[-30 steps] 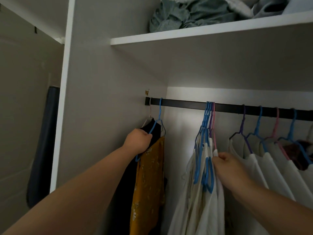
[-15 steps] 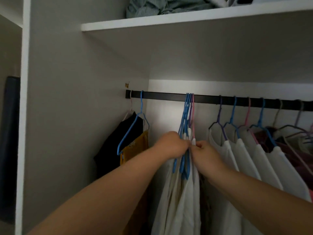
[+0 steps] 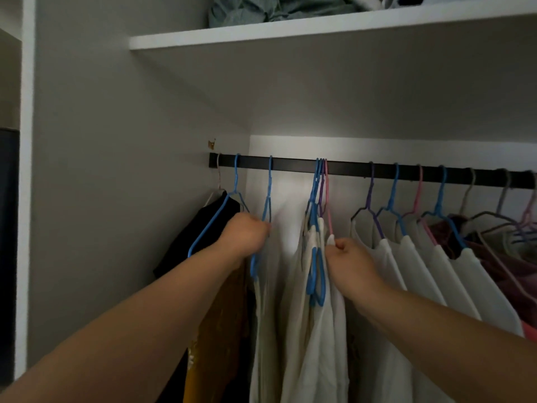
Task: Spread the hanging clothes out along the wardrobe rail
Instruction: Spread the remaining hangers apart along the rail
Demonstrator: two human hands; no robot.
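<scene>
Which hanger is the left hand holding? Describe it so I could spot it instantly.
Follow the black rail from its left end. The third hook along is a blue hanger carrying a white garment, gripped by the left hand. Unlike the bunched hangers to its right, it hangs alone.

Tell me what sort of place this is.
Most likely a home wardrobe: a black rail carries clothes on coloured hangers, and a white shelf above holds piled fabric.
</scene>
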